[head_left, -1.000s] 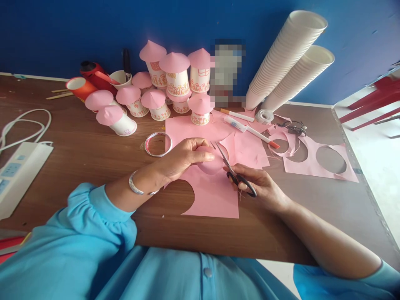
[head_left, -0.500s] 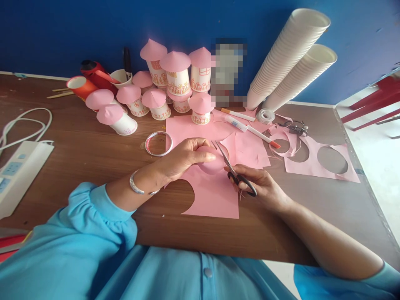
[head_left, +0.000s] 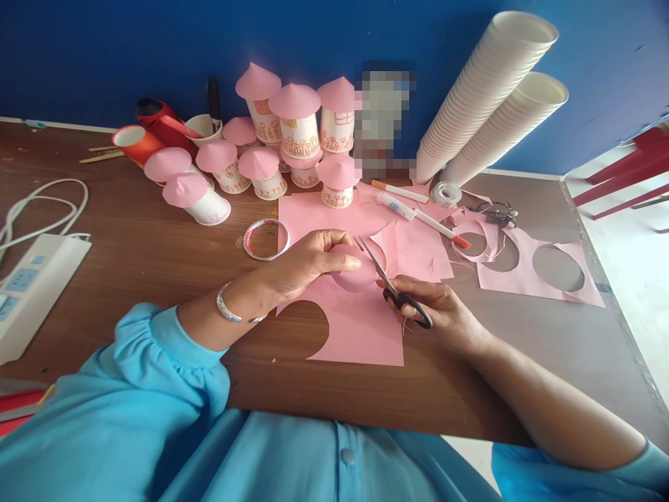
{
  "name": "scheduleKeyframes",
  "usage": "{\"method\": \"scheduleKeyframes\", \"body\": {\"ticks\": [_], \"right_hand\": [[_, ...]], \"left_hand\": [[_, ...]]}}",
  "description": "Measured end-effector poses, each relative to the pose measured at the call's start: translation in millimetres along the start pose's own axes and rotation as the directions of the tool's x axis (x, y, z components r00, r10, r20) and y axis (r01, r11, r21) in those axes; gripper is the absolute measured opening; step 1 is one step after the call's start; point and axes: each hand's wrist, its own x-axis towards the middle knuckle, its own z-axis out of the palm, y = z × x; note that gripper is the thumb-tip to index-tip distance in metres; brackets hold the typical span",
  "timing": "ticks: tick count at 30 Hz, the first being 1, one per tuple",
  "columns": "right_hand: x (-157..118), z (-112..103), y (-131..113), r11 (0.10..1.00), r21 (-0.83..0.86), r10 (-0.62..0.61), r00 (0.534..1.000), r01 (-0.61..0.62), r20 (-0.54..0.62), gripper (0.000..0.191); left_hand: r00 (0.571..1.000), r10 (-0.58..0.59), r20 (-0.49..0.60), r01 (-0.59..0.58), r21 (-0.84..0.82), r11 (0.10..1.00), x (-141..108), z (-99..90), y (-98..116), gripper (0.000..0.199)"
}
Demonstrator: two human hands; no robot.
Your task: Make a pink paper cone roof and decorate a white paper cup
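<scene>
Head view, left hand (head_left: pixel 309 263) pinching round pink paper (head_left: pixel 355 279), right hand (head_left: pixel 447 307) gripping parted scissors (head_left: pixel 390 287), cut pink sheet (head_left: pixel 366 331) below

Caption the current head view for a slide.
Left hand pinches a round pink paper piece; right hand holds black-handled metal scissors at its edge.

my pink paper circle (head_left: pixel 351 280), my black-handled scissors (head_left: pixel 387 281), my bright blue blouse (head_left: pixel 282 460), white paper cups (head_left: pixel 300 143) with orange-red flowers, pink paper cones (head_left: pixel 294 102), brown wood-grain desk (head_left: pixel 130 265)
</scene>
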Motion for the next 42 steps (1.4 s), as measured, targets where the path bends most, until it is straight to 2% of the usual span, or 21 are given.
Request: {"method": "scheduleKeyframes", "body": {"ticks": [12,29,42], "right_hand": [[0.4,0.3,0.0,0.999,0.033,0.020,1.000,-0.021,0.016,0.047],[0.0,-3.4,4.8,0.999,0.011,0.047,0.999,-0.047,0.016,0.056],[0.0,-4.4,5.1,0.999,0.014,0.044,0.999,-0.044,0.031,0.051]], "left_hand": [[1.000,-0.004,0.026,0.002,0.058,0.998,0.6,-5.7,2.0,0.022],[0.998,-0.015,0.058,0.009,0.105,0.994,1.8,-8.7,3.9,0.026],[0.996,-0.050,0.077,0.039,0.146,0.988,1.6,-9.1,8.8,0.027]]}}
